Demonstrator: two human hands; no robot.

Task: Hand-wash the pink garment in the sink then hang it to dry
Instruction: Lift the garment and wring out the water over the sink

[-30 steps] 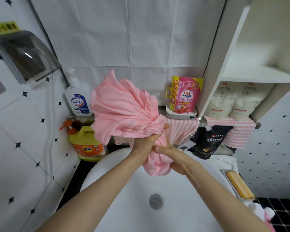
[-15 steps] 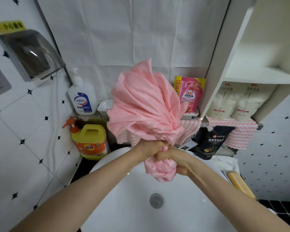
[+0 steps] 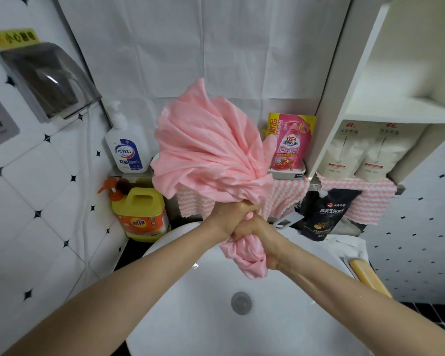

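The pink garment (image 3: 206,152) is bunched and held above the white sink (image 3: 280,330). Its loose upper part fans out upward, and a twisted lower end (image 3: 247,255) hangs below my hands. My left hand (image 3: 229,214) grips the garment at its narrow waist. Just below it, my right hand (image 3: 262,240) grips the twisted part. Both hands look wet and touch each other. The sink's grey drain (image 3: 240,303) lies under the garment.
A white pump bottle (image 3: 127,152) and a yellow detergent jug (image 3: 141,214) stand at the left. A pink refill pouch (image 3: 292,141), a black pouch (image 3: 324,214) and pink striped cloths (image 3: 357,196) are at the back right. A yellow soap bar (image 3: 368,277) lies right of the sink.
The garment's fanned top has swung from the left toward the middle and stands more upright. Both hands keep gripping it, with the lower end twisted tighter.
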